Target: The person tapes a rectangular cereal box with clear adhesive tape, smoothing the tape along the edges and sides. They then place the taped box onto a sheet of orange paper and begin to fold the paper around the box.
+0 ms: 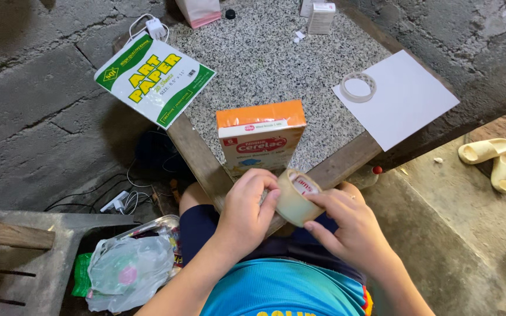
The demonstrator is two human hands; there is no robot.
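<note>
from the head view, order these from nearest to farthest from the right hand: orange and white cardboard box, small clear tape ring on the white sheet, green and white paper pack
From the right hand:
1. Orange and white cardboard box, just ahead, at the table's near edge.
2. Small clear tape ring, farther ahead, on the white sheet.
3. Green and white paper pack, far left corner.

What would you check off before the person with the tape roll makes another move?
1. Tape roll held by both hands: ok.
2. Left hand fingers at the roll's edge, where a loose end might be: cannot tell if one is found.
3. Right hand steadying the roll: ok.
4. Orange and white box upright on the stone table, close by: ok.
5. White sheet overhangs the table corner: not ok.
</note>
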